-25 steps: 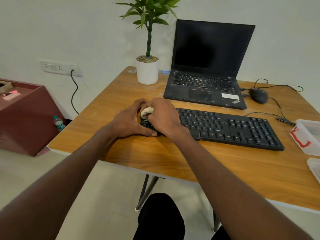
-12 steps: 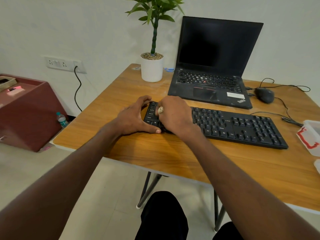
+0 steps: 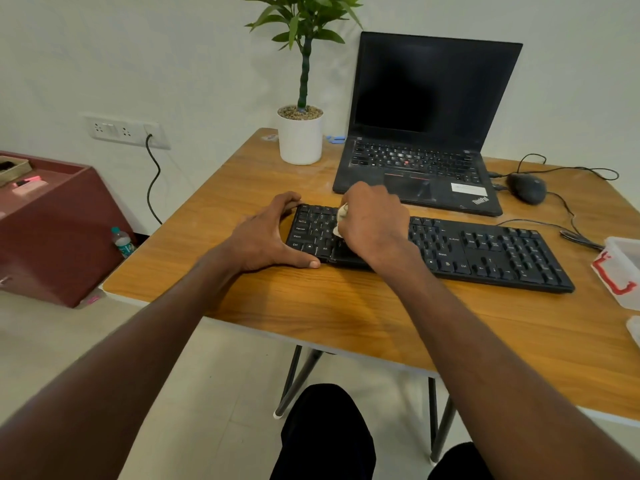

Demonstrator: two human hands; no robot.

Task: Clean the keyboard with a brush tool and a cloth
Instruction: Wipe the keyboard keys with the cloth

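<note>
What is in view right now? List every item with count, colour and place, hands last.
keyboard: 1, black, table centre
cloth: 1, off-white, on keys under right hand
laptop: 1, black, open, behind keyboard
mouse: 1, black, wired, right of laptop
potted plant: 1, green in white pot, left of laptop
plastic container: 1, clear with red clasp, table's right edge
table: 1, wood
cabinet: 1, maroon, floor left
water bottle: 1, clear, beside cabinet
wall socket: 1, white, cable plugged
left hand: steadies keyboard's left end
right hand: grips cloth
</note>
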